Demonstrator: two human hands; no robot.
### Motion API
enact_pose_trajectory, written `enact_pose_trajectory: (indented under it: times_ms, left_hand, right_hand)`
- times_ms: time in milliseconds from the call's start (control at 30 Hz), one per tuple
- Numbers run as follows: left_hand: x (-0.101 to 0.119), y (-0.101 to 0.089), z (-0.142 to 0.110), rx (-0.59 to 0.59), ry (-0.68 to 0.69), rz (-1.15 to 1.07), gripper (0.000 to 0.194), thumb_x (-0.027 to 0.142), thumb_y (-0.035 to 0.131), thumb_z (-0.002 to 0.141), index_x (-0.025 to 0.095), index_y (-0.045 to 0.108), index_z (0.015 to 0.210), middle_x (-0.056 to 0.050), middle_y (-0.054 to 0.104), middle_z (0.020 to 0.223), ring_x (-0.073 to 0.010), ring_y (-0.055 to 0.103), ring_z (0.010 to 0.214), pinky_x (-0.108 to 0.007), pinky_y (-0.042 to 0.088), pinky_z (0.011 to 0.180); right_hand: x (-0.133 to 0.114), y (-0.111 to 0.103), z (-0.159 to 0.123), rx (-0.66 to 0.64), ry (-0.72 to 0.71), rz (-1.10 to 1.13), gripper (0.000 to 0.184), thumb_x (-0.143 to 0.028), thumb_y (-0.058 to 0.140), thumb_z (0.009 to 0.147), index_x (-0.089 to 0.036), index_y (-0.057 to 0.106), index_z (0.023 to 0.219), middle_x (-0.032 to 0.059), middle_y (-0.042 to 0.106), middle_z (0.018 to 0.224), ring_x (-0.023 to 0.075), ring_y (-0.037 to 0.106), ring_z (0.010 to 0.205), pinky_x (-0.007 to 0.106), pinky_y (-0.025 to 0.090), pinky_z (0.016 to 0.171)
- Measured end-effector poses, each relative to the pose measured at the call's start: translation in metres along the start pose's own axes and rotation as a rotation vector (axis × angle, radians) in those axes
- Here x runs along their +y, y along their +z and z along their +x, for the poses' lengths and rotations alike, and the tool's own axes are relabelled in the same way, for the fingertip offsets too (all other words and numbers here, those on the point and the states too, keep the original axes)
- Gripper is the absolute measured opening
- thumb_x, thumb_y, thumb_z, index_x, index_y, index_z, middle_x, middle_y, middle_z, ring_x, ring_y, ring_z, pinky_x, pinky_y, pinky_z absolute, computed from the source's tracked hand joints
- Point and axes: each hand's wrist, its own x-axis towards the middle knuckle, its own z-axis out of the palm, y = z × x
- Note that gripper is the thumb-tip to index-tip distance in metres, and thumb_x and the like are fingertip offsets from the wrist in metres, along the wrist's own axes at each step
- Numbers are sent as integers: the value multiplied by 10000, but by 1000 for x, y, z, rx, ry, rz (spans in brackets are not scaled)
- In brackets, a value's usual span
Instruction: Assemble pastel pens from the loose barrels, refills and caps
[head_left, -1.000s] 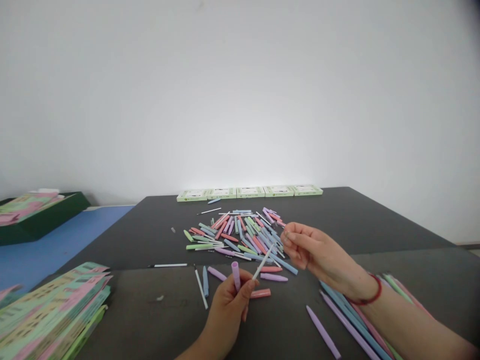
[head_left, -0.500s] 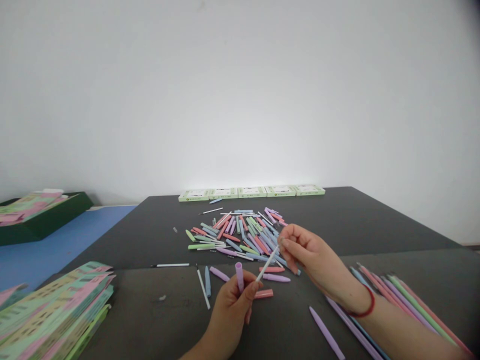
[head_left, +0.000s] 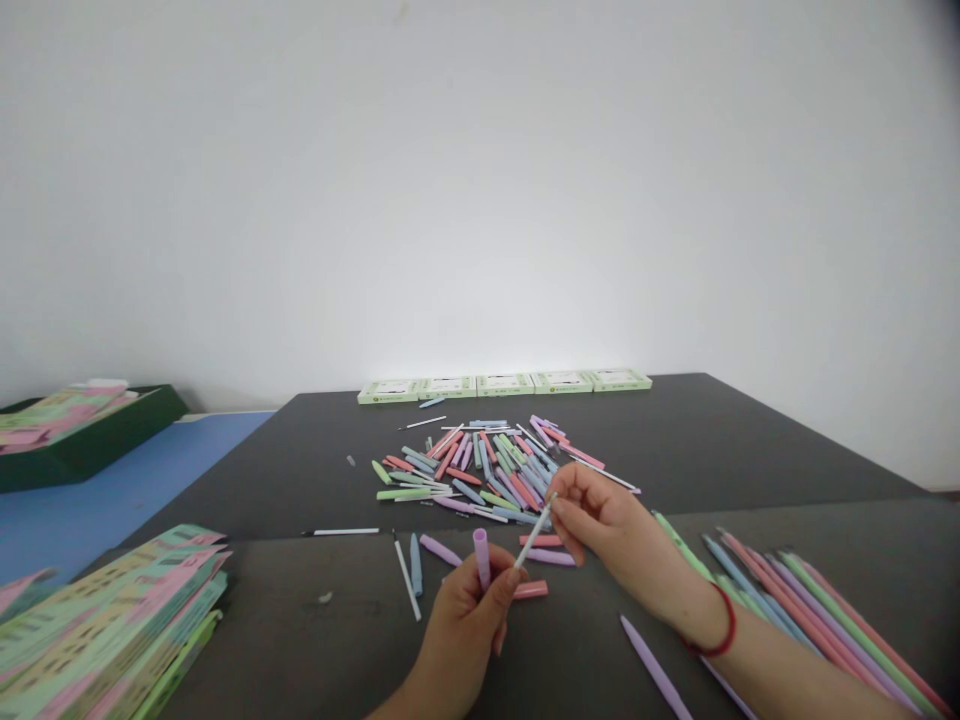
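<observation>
White Refill Was Held Slantwise Between Two Hands

The white refill [head_left: 534, 535] was in the air above the near part of the desk [head_left: 262, 600], its lower end pinched between thumb and finger of the left hand [head_left: 466, 618]. Its upper end met the fingertips of the right hand [head_left: 604, 520], whose thumb and forefinger were closed on it. The left hand also gripped a purple tube [head_left: 481, 555], which stood nearly upright in the fingers with its round open end facing up.

Just beyond the left hand lay a short red tube [head_left: 531, 590], partly hidden by the fingers, and a purple piece [head_left: 550, 557]. To its left, a blue piece [head_left: 415, 565] rested near another white refill [head_left: 406, 578]. A pile of pastel pen parts [head_left: 495, 470] in red, green, blue and purple spread behind both hands, with more refills mixed in.

A red cord [head_left: 726, 625] circled the right wrist. A pointed purple piece [head_left: 651, 660] lay below the right hand, and a row of long pens [head_left: 814, 620] lay slantwise to the right, partly behind the forearm.

Five pale green boxes [head_left: 504, 384] stood in line along the desk's far edge. Printed packets [head_left: 112, 620] overlapped at lower left; beyond them, a dark green tray [head_left: 90, 455] sat on a blue surface [head_left: 187, 465].
</observation>
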Motion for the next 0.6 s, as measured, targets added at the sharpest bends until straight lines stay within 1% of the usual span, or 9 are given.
enact_pose_trajectory:
  times_ms: [233,300,367,433,500,567,600]
  left_hand:
    - [-4,1,0,-33,-4,-64,415,575,557,796,161,540,779,97,362,465,-53,298,373,-186,225,386]
    - [-5,1,1,-30,-6,-106,394,555,566,801,162,533,784,100,355,460,-53,289,374,-182,219,383]
    - [-4,0,2,-13,-16,-182,365,527,581,802,166,530,796,103,334,464,-55,269,382,-177,226,378]
    - [-2,-1,3,6,-25,-263,331,497,591,808,171,536,812,106,301,479,-60,239,402,-171,252,375]
    - [-1,-2,4,18,-26,-317,299,468,597,814,174,543,820,104,282,497,-66,221,423,-166,280,379]
    - [-1,-2,5,21,-22,-343,285,453,603,816,174,548,818,102,275,501,-67,214,430,-162,291,378]
    - [-1,-2,5,18,-19,-349,283,451,605,815,173,550,818,103,275,500,-67,214,429,-161,295,376]
  right_hand:
    - [3,7,0,-6,28,46,156,-322,506,865,-204,452,779,-105,443,511,74,413,424,210,340,475]
    - [3,4,1,-26,23,56,126,-317,503,869,-199,467,845,-103,448,548,70,407,424,211,348,485]
    - [4,-3,2,-64,30,19,128,-309,478,884,-195,473,942,-99,450,579,72,400,426,214,351,484]
    - [9,-11,1,-98,45,-147,110,-279,475,881,-196,493,952,-87,452,593,86,417,456,215,343,480]
    - [17,-18,-2,-134,48,-434,39,-219,502,854,-196,534,855,-61,480,602,109,464,523,223,344,504]
    - [27,-19,-7,-174,14,-730,49,-148,539,806,-188,567,806,-20,555,687,140,527,632,242,376,578]
    - [32,-17,-9,-200,-10,-851,72,-128,546,794,-182,583,822,6,589,759,158,553,695,256,395,624]
